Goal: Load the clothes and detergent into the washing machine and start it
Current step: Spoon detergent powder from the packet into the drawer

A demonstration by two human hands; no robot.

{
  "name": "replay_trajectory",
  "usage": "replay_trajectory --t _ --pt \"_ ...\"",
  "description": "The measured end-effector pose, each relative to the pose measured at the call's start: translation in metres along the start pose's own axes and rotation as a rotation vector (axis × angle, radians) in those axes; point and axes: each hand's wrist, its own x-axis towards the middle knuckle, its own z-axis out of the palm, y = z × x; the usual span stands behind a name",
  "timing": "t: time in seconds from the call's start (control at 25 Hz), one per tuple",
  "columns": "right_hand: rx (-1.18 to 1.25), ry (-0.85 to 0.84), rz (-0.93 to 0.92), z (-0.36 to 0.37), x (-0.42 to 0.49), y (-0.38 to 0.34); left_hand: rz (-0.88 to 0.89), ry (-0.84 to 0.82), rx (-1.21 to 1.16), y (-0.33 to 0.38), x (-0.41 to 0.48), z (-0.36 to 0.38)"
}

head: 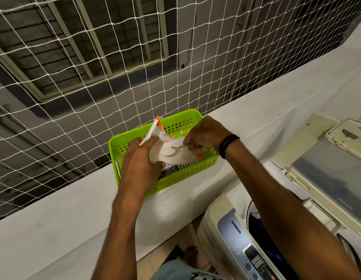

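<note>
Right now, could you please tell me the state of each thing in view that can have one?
Detergent packet: open, held open in the green basket.
Spoon: loaded with white powder, inside the packet.
Left hand: gripping the packet.
Right hand: holding the spoon.
Washing machine lid: raised.
Drum: dark clothes inside.

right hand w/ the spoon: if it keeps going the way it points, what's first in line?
Probably the detergent powder inside the open packet. The right hand aims the spoon leftward and down into it, toward the left hand holding the packet open. Depth is unclear.
</note>
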Motion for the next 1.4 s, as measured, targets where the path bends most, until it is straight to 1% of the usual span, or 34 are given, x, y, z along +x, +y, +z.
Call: replay_trajectory --t 0.08,0.24,0.48,0.56,0.76,0.88,0.96,1.12,1.24,1.32,1.4 --pt "0.011 0.037 -0.009 0.000 -0.004 0.001 0.003 0.029 0.013 0.002 -0.001 0.000" --pt "0.054 0.057 -0.030 -0.001 -0.010 0.003 0.000 0.061 0.009 0.005 -0.005 0.001" --pt "0.213 0.001 -0.104 -0.018 -0.035 0.003 0.058 0.142 -0.027 0.007 -0.010 0.000" --pt "0.216 0.000 -0.123 -0.028 -0.047 0.004 0.094 0.190 -0.057 0.009 -0.011 -0.001" --pt "0.232 0.036 -0.139 -0.057 -0.074 0.019 0.205 0.329 -0.202 0.027 -0.014 0.000" --pt "0.274 0.085 -0.131 -0.075 -0.090 0.032 0.234 0.422 -0.381 0.056 -0.024 0.005" --pt "0.345 0.124 -0.113 -0.088 -0.103 0.044 0.273 0.457 -0.501 0.075 -0.027 0.015" --pt "0.413 0.259 -0.099 -0.116 -0.130 0.076 0.412 0.432 -0.695 0.109 -0.027 0.049" --pt "0.487 0.395 -0.005 -0.137 -0.151 0.107 0.485 0.368 -0.717 0.138 -0.028 0.079" --pt "0.532 0.487 0.066 -0.150 -0.163 0.133 0.521 0.273 -0.710 0.155 -0.027 0.105" --pt "0.583 0.594 0.121 -0.162 -0.176 0.169 0.532 0.139 -0.678 0.171 -0.025 0.141"
